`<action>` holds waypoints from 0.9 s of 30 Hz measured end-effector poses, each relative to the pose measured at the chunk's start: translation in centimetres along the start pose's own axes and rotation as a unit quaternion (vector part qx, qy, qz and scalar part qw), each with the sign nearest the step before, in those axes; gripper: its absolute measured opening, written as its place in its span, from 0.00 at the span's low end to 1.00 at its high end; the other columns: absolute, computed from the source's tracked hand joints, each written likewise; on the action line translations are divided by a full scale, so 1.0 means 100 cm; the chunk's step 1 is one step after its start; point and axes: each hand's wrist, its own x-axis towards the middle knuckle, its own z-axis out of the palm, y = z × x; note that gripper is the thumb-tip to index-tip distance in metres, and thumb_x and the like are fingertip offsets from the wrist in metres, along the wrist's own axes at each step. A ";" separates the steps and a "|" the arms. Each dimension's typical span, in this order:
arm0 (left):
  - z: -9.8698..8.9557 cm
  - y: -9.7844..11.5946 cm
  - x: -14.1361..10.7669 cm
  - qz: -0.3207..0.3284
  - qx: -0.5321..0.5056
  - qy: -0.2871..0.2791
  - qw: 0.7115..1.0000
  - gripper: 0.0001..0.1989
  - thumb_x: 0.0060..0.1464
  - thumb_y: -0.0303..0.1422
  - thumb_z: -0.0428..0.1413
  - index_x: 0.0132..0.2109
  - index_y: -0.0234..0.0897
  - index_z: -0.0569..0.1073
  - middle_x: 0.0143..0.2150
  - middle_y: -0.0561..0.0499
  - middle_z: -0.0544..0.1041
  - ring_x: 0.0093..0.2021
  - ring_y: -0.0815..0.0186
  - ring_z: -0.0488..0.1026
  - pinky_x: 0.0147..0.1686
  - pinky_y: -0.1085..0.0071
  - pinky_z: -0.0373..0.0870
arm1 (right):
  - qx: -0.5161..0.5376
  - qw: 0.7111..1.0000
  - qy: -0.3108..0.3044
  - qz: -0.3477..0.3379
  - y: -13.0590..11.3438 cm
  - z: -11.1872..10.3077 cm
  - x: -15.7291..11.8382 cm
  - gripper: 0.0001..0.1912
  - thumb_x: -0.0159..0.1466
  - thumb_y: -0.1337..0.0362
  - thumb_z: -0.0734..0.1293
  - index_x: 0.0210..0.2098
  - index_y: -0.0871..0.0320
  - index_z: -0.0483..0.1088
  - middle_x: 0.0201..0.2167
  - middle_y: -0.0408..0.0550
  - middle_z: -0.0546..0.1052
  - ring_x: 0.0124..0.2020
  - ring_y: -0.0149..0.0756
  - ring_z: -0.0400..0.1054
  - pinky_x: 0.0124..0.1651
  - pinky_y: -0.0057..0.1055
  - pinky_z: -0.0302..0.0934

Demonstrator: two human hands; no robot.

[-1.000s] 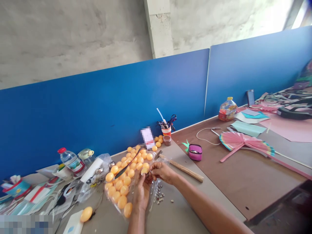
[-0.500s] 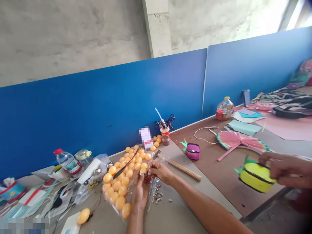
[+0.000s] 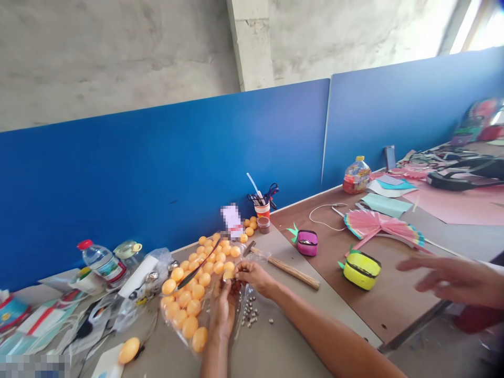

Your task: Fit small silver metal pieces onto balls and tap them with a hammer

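Just beside a clear plastic bag [image 3: 193,344] of orange balls [image 3: 190,326] on the grey bench [image 3: 271,357], the left hand [image 3: 222,312] has its thumb and fingers closed around a small, round orange-yellow piece [image 3: 228,274] with a dark, shiny underside. The right hand [image 3: 254,275] meets it from the right, its thumb and fingertips drawn together against the piece; whether anything lies between them is too small to tell. Small silvery metal beads [image 3: 250,314] lie scattered to the right of the left wrist. Behind the right forearm, a hammer with a wooden handle [image 3: 295,271] lies slantwise. Toward the far edge of the bench stands a red-and-white cup [image 3: 262,210] of tools. On the adjoining brown top, a purple pouch [image 3: 307,243] and a yellow pouch with green leaves [image 3: 362,271] sit near each other. Another person's hand [image 3: 457,279], fingers spread, hovers to the right, apart from the yellow pouch.
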 end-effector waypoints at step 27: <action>-0.001 -0.001 0.000 -0.001 -0.014 -0.036 0.999 0.11 0.47 0.31 0.64 0.41 0.42 0.78 0.42 0.46 0.80 0.39 0.61 0.76 0.41 0.66 0.72 | 0.023 0.998 -0.025 0.043 -0.002 -0.003 -0.002 0.11 0.45 0.61 0.73 0.23 0.59 0.70 0.17 0.38 0.70 0.20 0.27 0.58 0.27 0.26 0.50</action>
